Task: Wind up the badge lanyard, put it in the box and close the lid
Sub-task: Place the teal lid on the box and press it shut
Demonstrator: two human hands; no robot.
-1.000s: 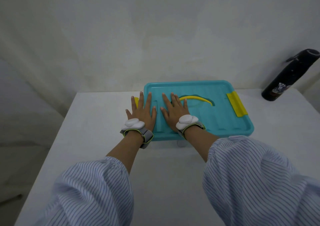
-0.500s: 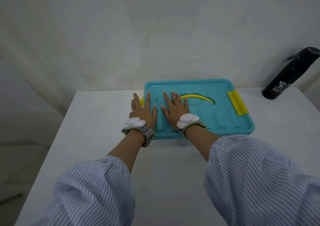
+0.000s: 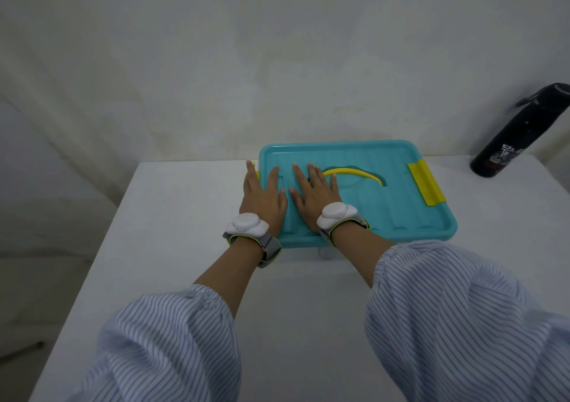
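A turquoise lid (image 3: 391, 207) lies flat on top of the box at the table's far middle, with a yellow handle (image 3: 354, 173) set in its recess. A yellow latch (image 3: 427, 182) sits on its right edge; the left latch (image 3: 254, 167) is mostly hidden under my fingers. My left hand (image 3: 262, 199) rests flat across the lid's left edge, fingers spread. My right hand (image 3: 314, 193) lies flat on the lid just beside it, fingers apart. The lanyard is not visible.
A black bottle (image 3: 518, 133) leans against the wall at the table's back right corner. The white table (image 3: 172, 247) ends in a drop on the left. A pale wall stands right behind the box.
My left hand has slid slightly left, over the lid's left edge and latch. The right hand stays put on the lid.
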